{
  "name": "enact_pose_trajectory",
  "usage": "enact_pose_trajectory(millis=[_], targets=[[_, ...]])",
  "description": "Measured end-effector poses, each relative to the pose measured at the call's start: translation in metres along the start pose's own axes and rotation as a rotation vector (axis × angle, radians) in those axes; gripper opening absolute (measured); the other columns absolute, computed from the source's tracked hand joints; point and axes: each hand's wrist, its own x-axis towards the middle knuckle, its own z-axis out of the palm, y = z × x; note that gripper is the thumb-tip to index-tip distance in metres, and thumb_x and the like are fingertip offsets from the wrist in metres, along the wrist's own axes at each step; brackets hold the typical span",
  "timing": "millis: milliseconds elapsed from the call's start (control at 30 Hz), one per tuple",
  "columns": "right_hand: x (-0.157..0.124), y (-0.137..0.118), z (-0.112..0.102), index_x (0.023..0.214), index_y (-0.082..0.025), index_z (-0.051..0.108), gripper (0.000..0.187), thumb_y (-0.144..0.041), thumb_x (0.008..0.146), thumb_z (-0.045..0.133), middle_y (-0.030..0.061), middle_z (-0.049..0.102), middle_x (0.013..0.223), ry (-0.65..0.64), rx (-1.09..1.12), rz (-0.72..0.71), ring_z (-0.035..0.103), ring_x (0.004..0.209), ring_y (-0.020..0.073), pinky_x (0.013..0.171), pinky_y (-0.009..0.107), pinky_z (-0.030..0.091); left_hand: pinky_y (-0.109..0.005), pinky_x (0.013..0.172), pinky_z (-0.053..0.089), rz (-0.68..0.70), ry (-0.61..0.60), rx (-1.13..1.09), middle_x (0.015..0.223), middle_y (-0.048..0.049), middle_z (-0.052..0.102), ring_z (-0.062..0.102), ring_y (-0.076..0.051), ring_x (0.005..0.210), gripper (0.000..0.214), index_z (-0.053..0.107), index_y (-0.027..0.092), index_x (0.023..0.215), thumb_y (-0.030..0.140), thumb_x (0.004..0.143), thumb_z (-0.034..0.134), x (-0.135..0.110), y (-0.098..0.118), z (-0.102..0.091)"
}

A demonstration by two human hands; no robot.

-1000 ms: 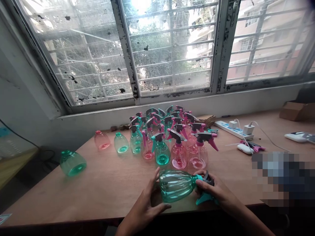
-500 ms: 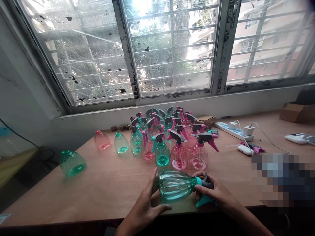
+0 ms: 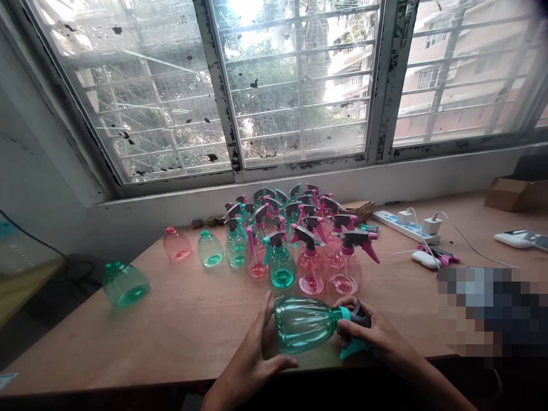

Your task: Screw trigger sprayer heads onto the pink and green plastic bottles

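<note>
A clear green spray bottle (image 3: 303, 324) lies sideways in the air over the table's front edge, its base toward my left hand. My right hand (image 3: 363, 331) is closed around its neck, thumb and fingers at the turquoise collar (image 3: 343, 313) of the grey and turquoise spray head (image 3: 358, 319). Spread wide about the base is my left hand (image 3: 261, 348), its thumb stretched out below the bottle and a finger pointing up beside it. Whether fingers behind the base touch it is hidden. Just beyond stand a green spray bottle (image 3: 282, 268) and a pink spray bottle (image 3: 311, 271).
Several more pink and green spray bottles with heads crowd toward the window. Headless bottles, two green (image 3: 126, 284) (image 3: 210, 251) and one pink (image 3: 176, 245), stand at left. A power strip (image 3: 406, 225), pink-handled scissors (image 3: 440, 255) and a cardboard box (image 3: 516, 194) lie at right.
The view has shifted very slightly. Both hands and the bottle keep almost the same pose.
</note>
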Motion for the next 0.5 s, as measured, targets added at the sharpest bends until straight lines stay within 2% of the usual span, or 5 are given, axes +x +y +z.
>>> enact_pose_trajectory(millis=[133,233,300,433,500], targets=[[0.0004,-0.0015,0.0000,0.105,-0.019,0.063,0.048,-0.048,0.075,0.087,-0.0007,0.072,0.068,-0.007,0.006,0.006,0.066,0.063,0.0187,0.060,0.029,0.053,-0.054,0.129,0.022,-0.007,-0.019,0.018,0.169,-0.0074,0.032,0.026,-0.037,0.156,0.098,0.027,0.031,0.161,0.026,0.081,0.082,-0.0003,0.0019,-0.0026],[0.0008,-0.0026,0.0000,0.106,-0.018,0.062,0.048,-0.048,0.077,0.086,0.0005,0.074,0.068,-0.007,0.021,0.015,0.068,0.064,0.0196,0.062,0.031,0.054,-0.053,0.126,0.030,0.018,-0.091,-0.023,0.168,-0.0057,0.035,0.032,-0.034,0.155,0.099,0.014,0.036,0.163,0.022,0.087,0.076,-0.0012,0.0029,-0.0022],[0.0007,-0.0031,0.0002,0.106,-0.018,0.061,0.047,-0.049,0.078,0.085,0.0015,0.075,0.069,-0.008,0.033,0.018,0.069,0.063,0.0201,0.063,0.032,0.055,-0.052,0.126,0.029,0.025,-0.092,0.008,0.169,-0.0040,0.033,0.030,-0.032,0.156,0.101,0.008,0.040,0.163,0.022,0.089,0.073,-0.0024,0.0030,-0.0003],[0.0001,-0.0033,0.0004,0.105,-0.019,0.062,0.046,-0.048,0.079,0.085,0.0014,0.075,0.069,-0.017,0.048,0.013,0.069,0.063,0.0200,0.062,0.031,0.054,-0.052,0.130,0.018,-0.009,-0.014,0.110,0.172,-0.0065,0.024,0.022,-0.036,0.158,0.122,0.008,0.036,0.164,0.025,0.073,0.089,-0.0043,0.0017,0.0022],[0.0003,-0.0028,0.0002,0.104,-0.018,0.062,0.045,-0.048,0.078,0.085,0.0012,0.075,0.068,-0.025,0.052,0.007,0.069,0.063,0.0198,0.062,0.030,0.054,-0.052,0.129,0.020,-0.040,0.003,0.099,0.170,-0.0089,0.029,0.025,-0.037,0.156,0.115,0.015,0.032,0.164,0.029,0.075,0.089,-0.0039,0.0009,0.0017]])
